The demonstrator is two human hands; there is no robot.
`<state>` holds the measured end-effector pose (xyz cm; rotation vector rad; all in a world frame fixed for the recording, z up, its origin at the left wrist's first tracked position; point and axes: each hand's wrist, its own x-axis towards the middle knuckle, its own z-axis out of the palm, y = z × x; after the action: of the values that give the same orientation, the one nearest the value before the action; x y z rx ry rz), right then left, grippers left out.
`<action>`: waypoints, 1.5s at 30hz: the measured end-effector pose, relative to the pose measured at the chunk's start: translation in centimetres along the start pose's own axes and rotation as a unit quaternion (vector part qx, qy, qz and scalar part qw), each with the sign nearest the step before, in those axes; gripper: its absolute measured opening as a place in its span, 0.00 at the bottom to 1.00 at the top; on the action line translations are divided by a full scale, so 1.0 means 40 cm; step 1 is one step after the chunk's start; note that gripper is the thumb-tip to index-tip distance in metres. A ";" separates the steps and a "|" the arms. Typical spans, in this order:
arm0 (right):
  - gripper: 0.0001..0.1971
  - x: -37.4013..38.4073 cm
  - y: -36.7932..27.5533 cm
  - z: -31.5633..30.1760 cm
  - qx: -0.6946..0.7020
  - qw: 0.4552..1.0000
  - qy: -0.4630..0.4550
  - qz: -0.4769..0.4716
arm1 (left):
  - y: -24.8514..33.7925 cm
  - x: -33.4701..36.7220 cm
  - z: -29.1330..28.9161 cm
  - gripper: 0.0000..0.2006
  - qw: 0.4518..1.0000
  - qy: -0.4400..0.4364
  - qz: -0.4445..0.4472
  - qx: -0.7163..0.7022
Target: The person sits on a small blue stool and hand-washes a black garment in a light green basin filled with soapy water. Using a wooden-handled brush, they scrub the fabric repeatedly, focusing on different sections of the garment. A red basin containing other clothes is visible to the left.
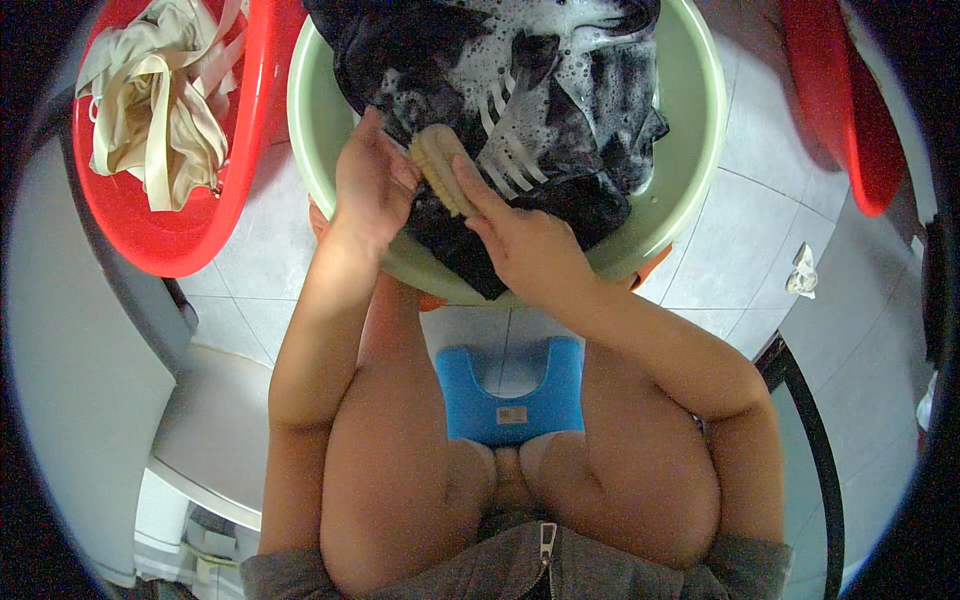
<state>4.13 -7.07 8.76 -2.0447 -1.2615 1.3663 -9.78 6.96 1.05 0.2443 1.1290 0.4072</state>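
Note:
A soaked black garment [590, 215] with white stripes and soap suds fills the pale green basin [703, 130]. My right hand [530, 250] is closed round a scrub brush [447, 165]. Its pale bristles face left, toward my other hand, and its lower end is close to the dark cloth. At the basin's left side, my left hand [375, 185] grips the edge of the garment, with some fingers hidden by cloth. White foam lies over the far part of the fabric.
A red basin [170, 240] at the far left holds cream-coloured cloth [165, 120] with straps. Another red basin [850, 120] leans at the far right. Between my legs is a blue plastic stool [510, 400]. A crumpled white scrap [802, 272] lies on the tiled floor [745, 210].

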 end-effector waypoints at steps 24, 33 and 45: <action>0.22 0.182 0.043 -0.017 0.079 0.991 0.089 0.055 | -0.024 -0.078 0.169 0.16 1.000 0.020 -0.019 0.005; 0.27 0.008 -0.029 -0.012 0.034 0.996 -0.046 0.064 | -0.022 -0.055 0.080 0.20 0.990 -0.056 0.074 0.107; 0.27 0.180 0.109 -0.097 -0.174 0.980 0.090 0.038 | -0.017 -0.018 0.112 0.13 0.831 -0.084 0.157 0.527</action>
<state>10.46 -2.74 3.59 -2.4085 -1.4337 1.0164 -5.81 6.09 3.21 1.4313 1.0392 -0.0049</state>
